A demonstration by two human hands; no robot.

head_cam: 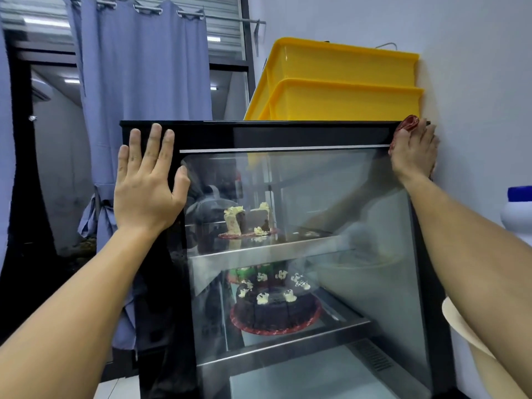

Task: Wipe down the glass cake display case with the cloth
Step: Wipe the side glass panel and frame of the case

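The glass cake display case point(288, 133) stands in front of me, black-framed with a large glass front point(331, 197). My left hand point(146, 180) lies flat with spread fingers on the case's upper left frame. My right hand point(414, 154) presses a dark red cloth point(410, 123) against the upper right corner of the case, next to the wall; most of the cloth is hidden under the hand. Inside, a partly cut cake point(247, 220) sits on the upper shelf and a chocolate cake point(273, 306) on the lower one.
Two stacked yellow plastic bins point(342, 82) sit on top of the case against the white wall point(475, 82). A blue curtain point(144, 67) hangs at the left. A white bottle with a blue cap point(518, 208) stands at the right edge.
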